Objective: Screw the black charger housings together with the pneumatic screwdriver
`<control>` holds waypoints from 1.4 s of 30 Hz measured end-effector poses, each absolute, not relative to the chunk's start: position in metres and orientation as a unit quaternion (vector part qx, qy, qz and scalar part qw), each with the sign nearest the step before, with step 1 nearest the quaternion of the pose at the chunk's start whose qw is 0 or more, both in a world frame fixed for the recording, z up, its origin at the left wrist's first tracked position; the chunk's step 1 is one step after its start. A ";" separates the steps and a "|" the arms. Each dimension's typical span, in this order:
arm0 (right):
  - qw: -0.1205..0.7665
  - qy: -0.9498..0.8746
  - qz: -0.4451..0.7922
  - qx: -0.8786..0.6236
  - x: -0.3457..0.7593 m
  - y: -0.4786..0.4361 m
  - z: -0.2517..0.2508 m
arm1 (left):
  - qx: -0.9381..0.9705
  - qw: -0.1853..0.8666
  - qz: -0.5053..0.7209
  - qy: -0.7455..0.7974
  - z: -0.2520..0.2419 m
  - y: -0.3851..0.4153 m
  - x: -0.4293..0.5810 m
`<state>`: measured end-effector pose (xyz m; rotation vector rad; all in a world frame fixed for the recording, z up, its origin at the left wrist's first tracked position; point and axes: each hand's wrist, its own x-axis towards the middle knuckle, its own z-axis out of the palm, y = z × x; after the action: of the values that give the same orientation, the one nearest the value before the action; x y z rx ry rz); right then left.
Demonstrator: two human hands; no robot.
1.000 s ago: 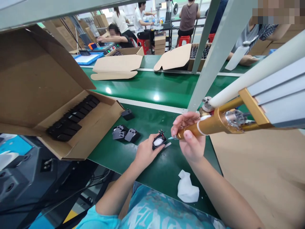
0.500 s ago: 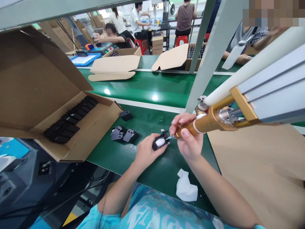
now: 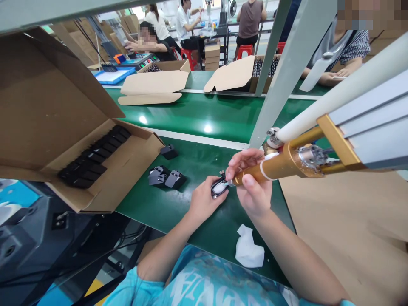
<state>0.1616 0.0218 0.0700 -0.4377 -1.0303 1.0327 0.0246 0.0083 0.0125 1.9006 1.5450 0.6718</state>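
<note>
Between the thumb and fingers of my left hand (image 3: 205, 202) is a small black plastic housing (image 3: 214, 194), its open side up, with white material inside. My right hand (image 3: 253, 187) is wrapped round the front of a gold-coloured dispensing gun (image 3: 253, 173). The gun's thin nozzle (image 3: 228, 183) points down to the left, its tip at the housing; whether it touches the white material I cannot tell. Left of my hands, several black housings (image 3: 174, 180) lie on the green table (image 3: 188, 163). A crumpled white tissue (image 3: 250, 248) lies near the front edge.
An open cardboard box (image 3: 134, 182) at the left holds rows of black housings (image 3: 92, 163). A grey metal post (image 3: 277, 89) rises behind the gun, and a cardboard sheet (image 3: 344, 221) covers the right side. Co-workers sit beyond the green conveyor belt (image 3: 178, 114).
My left hand has moved slightly right with the housing, bringing it closer under the nozzle. My right hand keeps its hold on the gun, nearly still.
</note>
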 end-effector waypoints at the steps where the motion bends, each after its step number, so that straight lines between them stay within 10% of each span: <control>1: 0.721 -0.469 0.468 -0.201 0.162 0.022 0.070 | 0.717 0.294 0.252 0.580 0.012 0.008 0.027; 28: 0.741 -0.470 0.435 -0.202 0.163 0.029 0.068 | 0.757 0.252 0.177 0.577 0.012 0.036 0.000; 42: 0.749 -0.468 0.415 -0.218 0.171 0.039 0.063 | 0.687 0.517 0.315 0.403 -0.015 0.083 -0.013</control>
<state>0.1715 0.0388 0.0629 -0.4758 -1.0228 0.9078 -0.0127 0.0828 -0.0148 1.6483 0.9677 0.7565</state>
